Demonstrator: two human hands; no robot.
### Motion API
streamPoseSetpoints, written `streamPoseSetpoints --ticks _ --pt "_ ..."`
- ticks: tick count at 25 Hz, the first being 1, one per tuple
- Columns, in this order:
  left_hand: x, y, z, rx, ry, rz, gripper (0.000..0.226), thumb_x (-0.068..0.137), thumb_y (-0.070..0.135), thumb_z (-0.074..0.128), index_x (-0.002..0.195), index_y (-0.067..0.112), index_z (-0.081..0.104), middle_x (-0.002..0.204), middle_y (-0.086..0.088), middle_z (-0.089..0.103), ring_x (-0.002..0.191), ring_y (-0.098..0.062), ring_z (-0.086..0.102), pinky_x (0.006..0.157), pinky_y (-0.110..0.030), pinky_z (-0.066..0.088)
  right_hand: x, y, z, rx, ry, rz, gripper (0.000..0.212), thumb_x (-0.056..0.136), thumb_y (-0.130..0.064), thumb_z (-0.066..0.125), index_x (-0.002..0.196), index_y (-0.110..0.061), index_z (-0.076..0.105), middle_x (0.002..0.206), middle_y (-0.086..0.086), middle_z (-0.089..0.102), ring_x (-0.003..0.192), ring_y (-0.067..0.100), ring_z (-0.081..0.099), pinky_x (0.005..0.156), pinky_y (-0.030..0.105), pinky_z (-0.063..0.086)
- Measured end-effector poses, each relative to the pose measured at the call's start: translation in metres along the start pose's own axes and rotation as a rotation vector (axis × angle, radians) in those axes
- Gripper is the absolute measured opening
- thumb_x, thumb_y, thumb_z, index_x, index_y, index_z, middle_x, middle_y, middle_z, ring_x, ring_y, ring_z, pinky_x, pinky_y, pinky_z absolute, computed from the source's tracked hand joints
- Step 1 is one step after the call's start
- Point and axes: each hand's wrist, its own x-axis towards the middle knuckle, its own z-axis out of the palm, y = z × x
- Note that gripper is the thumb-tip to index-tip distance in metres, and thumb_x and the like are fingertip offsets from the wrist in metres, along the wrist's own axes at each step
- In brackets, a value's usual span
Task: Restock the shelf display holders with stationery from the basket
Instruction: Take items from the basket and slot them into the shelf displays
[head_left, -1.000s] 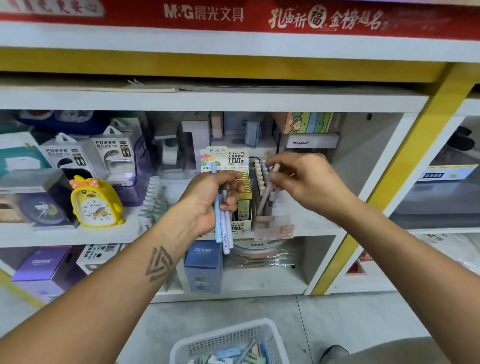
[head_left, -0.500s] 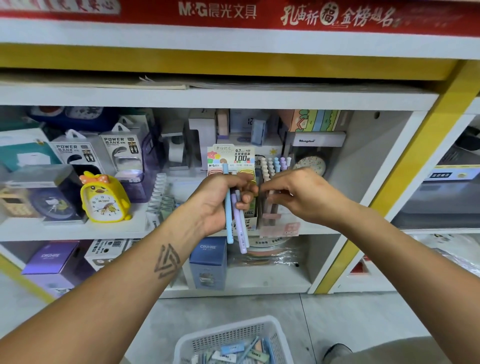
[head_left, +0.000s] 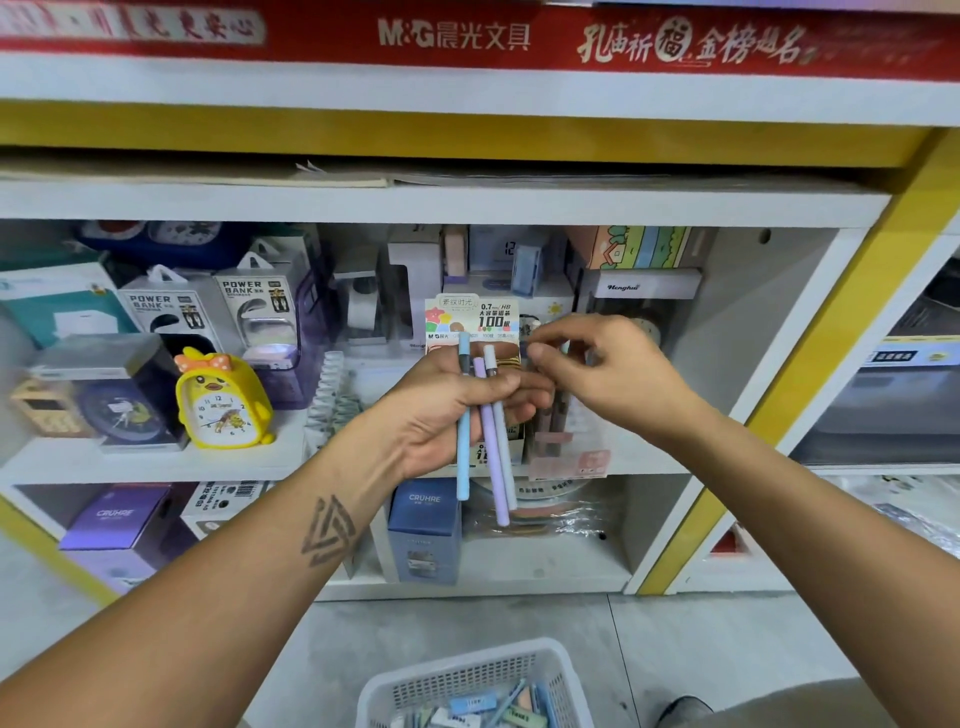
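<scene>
White shelf with yellow trim. On the middle board: yellow duck alarm clock, power bank boxes, a dark clock box at far left, lead refill display holder, pen holder just beside it. Lower board: blue CRUHRE box, purple CRUHRE box. On the grey floor: white basket of stationery.

The three pens were pale blue, lilac and white. The duck clock was yellow with a dotted orange bow. The basket was white, the shelf trim yellow, the banner red.
</scene>
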Motion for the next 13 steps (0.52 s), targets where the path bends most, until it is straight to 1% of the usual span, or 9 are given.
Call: streamPoseSetpoints --ticks 1,3,5,7,9,10,11,12,13 --pt "-0.001 -0.001 0.002 0.038 -0.025 0.006 0.026 0.088 -0.007 0.059 0.112 -0.003 0.069 0.102 -0.029 0.071 0.093 -0.036 0.072 0.079 -0.035 0.06 0.001 -0.007 0.001 0.125 -0.027 0.072 0.016 0.094 -0.033 0.067 0.096 -0.021 0.078 0.091 -0.007 0.071 0.082 0.012 0.066 0.072 0.028 0.052" --pt "-0.003 -0.002 0.008 0.073 -0.049 0.006 0.023 0.083 -0.003 0.064 0.103 0.003 0.075 0.101 -0.025 0.072 0.095 -0.038 0.072 0.078 -0.035 0.06 0.002 -0.017 0.006 0.29 -0.097 0.174 0.017 0.09 -0.032 0.073 0.092 -0.016 0.079 0.086 -0.004 0.069 0.071 0.012 0.067 0.058 0.022 0.051" --pt "-0.002 -0.004 0.013 0.064 -0.083 0.01 0.025 0.081 -0.002 0.065 0.102 0.006 0.076 0.106 -0.027 0.071 0.1 -0.041 0.07 0.085 -0.04 0.059 0.003 -0.02 0.008 0.423 -0.132 0.258 0.015 0.086 -0.023 0.078 0.09 -0.008 0.078 0.083 0.003 0.071 0.064 0.009 0.065 0.052 0.018 0.048" --pt "-0.002 -0.003 0.014 0.029 -0.135 0.015 0.029 0.088 -0.005 0.059 0.113 0.002 0.07 0.115 -0.031 0.067 0.109 -0.044 0.066 0.092 -0.045 0.056 0.004 -0.016 0.001 0.634 -0.097 0.36 0.012 0.087 -0.014 0.076 0.09 -0.002 0.075 0.079 0.01 0.071 0.063 0.012 0.065 0.054 0.021 0.05" --pt "-0.001 -0.001 0.013 -0.018 -0.128 -0.004 0.034 0.094 -0.005 0.052 0.128 0.0 0.056 0.119 -0.033 0.065 0.112 -0.044 0.064 0.092 -0.048 0.055 0.007 -0.003 -0.016 0.791 0.059 0.425 0.01 0.091 -0.008 0.069 0.091 0.001 0.072 0.077 0.012 0.067 0.059 0.014 0.057 0.058 0.024 0.045" --pt "0.0 0.0 0.012 -0.032 -0.09 -0.02 0.034 0.096 -0.003 0.05 0.131 0.0 0.052 0.117 -0.032 0.065 0.11 -0.043 0.066 0.089 -0.05 0.057 0.008 0.004 -0.026 0.807 0.143 0.434 0.011 0.093 -0.007 0.065 0.091 0.003 0.071 0.076 0.013 0.065 0.058 0.015 0.054 0.057 0.025 0.043" --pt "0.001 0.0 0.011 -0.026 -0.031 -0.032 0.032 0.099 -0.001 0.048 0.13 0.001 0.05 0.113 -0.031 0.068 0.103 -0.041 0.069 0.082 -0.051 0.059 0.008 0.011 -0.035 0.752 0.208 0.425 0.013 0.094 -0.006 0.064 0.091 0.004 0.07 0.074 0.013 0.063 0.056 0.015 0.052 0.056 0.026 0.042" --pt "0.002 0.001 0.012 -0.002 0.046 -0.043 0.028 0.101 0.001 0.047 0.128 0.001 0.05 0.104 -0.028 0.07 0.089 -0.038 0.072 0.071 -0.048 0.061 0.008 0.017 -0.04 0.655 0.25 0.406 0.013 0.095 -0.007 0.063 0.092 0.004 0.07 0.073 0.015 0.062 0.054 0.015 0.052 0.054 0.026 0.043" --pt "0.004 0.0 0.012 0.034 0.129 -0.047 0.023 0.101 0.003 0.047 0.124 0.002 0.052 0.09 -0.024 0.071 0.069 -0.033 0.07 0.057 -0.039 0.059 0.007 0.022 -0.043 0.551 0.273 0.382 0.011 0.096 -0.008 0.064 0.095 0.002 0.07 0.074 0.017 0.062 0.054 0.015 0.053 0.053 0.027 0.045"
